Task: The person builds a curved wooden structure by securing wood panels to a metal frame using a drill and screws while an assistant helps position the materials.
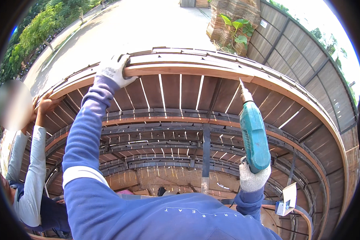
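My left hand (117,72), in a white-and-grey work glove, grips a long curved wooden strip (180,69) along the top of a slatted structure. Its thumb lies on the near side, with the fingers over the upper edge. In my right hand (255,177), also gloved, is a teal power drill (255,136) pointing away from me. The drill's thin bit (242,85) ends close to the strip's near edge, by a joint between two lengths; whether it touches cannot be made out. The drill's body partly hides my right fingers.
At the left, a co-worker's hands (49,103) hold the same rim. Dark curved metal rails and an upright post (206,156) fill the space below. A small open cardboard box (290,197) sits at lower right. Beyond the rim lie pale paving and a slatted fence (296,52).
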The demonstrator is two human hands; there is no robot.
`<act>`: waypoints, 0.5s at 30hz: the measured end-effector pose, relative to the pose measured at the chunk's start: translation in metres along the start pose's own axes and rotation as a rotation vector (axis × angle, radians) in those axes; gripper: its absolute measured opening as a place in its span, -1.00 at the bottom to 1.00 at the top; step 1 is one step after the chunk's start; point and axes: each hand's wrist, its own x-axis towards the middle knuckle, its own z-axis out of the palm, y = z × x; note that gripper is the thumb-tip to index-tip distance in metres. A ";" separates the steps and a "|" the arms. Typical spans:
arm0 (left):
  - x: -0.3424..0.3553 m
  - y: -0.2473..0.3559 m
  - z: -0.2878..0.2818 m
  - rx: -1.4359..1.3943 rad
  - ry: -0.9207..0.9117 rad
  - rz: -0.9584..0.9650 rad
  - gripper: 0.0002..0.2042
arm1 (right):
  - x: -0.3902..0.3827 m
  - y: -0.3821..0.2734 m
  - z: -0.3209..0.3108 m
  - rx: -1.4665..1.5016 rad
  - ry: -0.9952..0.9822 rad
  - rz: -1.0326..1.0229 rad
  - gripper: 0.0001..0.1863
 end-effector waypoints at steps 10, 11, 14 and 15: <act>0.007 -0.001 0.015 -0.010 -0.008 -0.015 -0.24 | 0.007 -0.024 0.006 0.065 0.004 0.047 -0.09; 0.007 -0.003 0.017 -0.018 -0.001 -0.020 -0.24 | 0.007 -0.024 0.007 0.093 0.016 0.061 -0.08; 0.003 -0.012 0.021 0.026 0.047 0.009 -0.24 | 0.006 -0.021 0.009 0.085 0.008 0.042 -0.07; 0.003 -0.010 0.019 0.035 0.010 -0.008 -0.23 | 0.004 -0.019 0.010 0.067 -0.005 0.024 -0.07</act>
